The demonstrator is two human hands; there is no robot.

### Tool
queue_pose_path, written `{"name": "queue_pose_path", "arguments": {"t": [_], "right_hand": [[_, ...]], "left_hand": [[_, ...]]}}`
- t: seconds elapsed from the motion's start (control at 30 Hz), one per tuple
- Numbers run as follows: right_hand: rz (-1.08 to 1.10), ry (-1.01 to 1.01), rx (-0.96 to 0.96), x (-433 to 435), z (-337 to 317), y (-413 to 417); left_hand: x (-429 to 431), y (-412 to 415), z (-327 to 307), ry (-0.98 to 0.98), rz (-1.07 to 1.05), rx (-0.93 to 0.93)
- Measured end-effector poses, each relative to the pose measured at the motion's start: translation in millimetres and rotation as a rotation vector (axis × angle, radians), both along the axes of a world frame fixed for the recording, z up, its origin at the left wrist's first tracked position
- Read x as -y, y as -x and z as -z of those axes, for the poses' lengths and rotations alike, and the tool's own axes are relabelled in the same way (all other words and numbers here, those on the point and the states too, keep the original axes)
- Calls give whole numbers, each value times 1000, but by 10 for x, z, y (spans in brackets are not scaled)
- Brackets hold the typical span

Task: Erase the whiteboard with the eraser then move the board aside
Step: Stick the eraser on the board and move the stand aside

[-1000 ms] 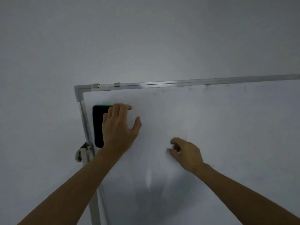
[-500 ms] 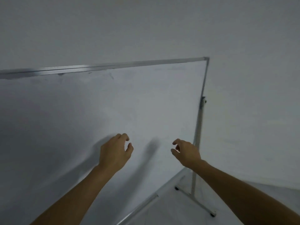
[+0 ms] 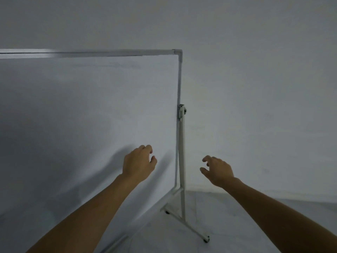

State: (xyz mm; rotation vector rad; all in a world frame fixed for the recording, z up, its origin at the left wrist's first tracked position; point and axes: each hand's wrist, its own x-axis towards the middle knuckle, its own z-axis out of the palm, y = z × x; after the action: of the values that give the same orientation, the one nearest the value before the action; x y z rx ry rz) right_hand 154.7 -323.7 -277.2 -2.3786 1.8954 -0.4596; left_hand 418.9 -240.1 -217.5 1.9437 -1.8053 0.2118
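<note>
The whiteboard (image 3: pixel 87 110) fills the left half of the view, its surface wiped with only faint smudges near the top. Its metal frame ends in the right upright (image 3: pixel 179 84), carried on a white wheeled stand (image 3: pixel 182 179). My left hand (image 3: pixel 138 162) hovers in front of the board's lower right area, fingers loosely curled and empty. My right hand (image 3: pixel 217 169) is held out to the right of the stand post, fingers loosely curled, holding nothing. The eraser is out of view.
A plain grey wall (image 3: pixel 255 88) stands close behind and to the right of the board. The stand's foot with castors (image 3: pixel 206 240) reaches across the pale floor (image 3: pixel 237 216) at the lower right.
The view has swung from the board's left end, where my left hand lay by the eraser, to its right end. Both hands now hover near the right stand post.
</note>
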Motion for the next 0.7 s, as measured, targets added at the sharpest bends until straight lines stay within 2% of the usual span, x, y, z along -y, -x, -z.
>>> {"name": "queue_pose_path", "arguments": {"t": [0.23, 0.43, 0.7], "right_hand": [[-33, -98, 20, 1105, 211, 14], [-66, -223, 105, 2139, 77, 33], [-344, -380, 180, 3216, 223, -243]], "left_hand": [[1174, 212, -68, 37, 48, -69], [2071, 390, -176, 61, 96, -177], [2651, 758, -190, 109, -26, -227]]}}
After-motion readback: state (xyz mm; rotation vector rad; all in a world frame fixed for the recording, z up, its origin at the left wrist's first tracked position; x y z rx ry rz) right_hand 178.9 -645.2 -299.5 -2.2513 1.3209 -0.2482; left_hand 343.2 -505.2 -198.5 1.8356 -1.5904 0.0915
